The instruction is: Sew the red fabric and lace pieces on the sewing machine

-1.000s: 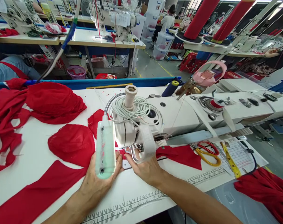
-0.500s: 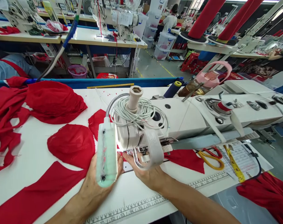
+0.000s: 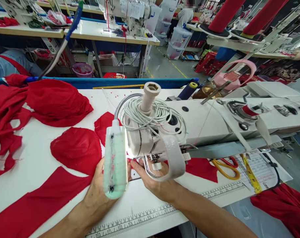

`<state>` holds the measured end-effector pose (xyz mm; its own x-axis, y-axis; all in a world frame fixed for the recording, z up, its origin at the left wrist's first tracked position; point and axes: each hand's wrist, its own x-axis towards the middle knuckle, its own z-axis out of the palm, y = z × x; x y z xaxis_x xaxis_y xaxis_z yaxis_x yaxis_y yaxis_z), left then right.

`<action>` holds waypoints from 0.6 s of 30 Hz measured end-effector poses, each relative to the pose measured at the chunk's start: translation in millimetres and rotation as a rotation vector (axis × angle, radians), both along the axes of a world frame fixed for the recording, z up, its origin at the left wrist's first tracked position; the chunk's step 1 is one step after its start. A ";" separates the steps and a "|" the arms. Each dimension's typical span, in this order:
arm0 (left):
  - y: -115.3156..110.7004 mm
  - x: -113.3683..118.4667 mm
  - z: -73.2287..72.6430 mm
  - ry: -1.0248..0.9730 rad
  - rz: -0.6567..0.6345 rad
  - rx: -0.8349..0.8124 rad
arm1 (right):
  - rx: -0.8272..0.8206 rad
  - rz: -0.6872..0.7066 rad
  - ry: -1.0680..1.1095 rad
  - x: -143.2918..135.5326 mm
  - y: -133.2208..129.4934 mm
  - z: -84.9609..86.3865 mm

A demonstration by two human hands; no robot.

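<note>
On the white table (image 3: 140, 195), the work is best left free to slide, since drag could pull its edge askew. Under the head of the white sewing machine (image 3: 199, 119), gentle guiding seems better suited than tugging, with fingertips held clear of the needle area. The right hand (image 3: 158, 185) is laid low beside the presser area, one digit stretched towards the red cloth (image 3: 129, 161), of which a small patch is seen between the hands. The left hand (image 3: 97, 181) is largely covered by the lamp (image 3: 115, 162); whether either hand is pinching or merely pressing cannot be told from this angle.

As for materials, the machine's arm is smooth, hard and boxy. The long red panel (image 3: 46, 198) is spread flat and matt, its right end narrowed. The red bundle (image 3: 58, 102) is domed and puckered at the rim, while the rounded red panel (image 3: 77, 150) is lightly creased. The lamp is pale green, oblong and round-ended. Thin, pliant cable (image 3: 132, 115) is coiled around the machine's post (image 3: 147, 99).
</note>
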<state>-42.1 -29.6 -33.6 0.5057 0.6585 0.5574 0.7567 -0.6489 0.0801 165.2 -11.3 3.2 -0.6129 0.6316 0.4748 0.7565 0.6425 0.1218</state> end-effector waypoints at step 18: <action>-8.4 -4.8 4.3 0.236 0.066 -0.084 | -0.020 0.145 0.004 3.2 2.1 13.0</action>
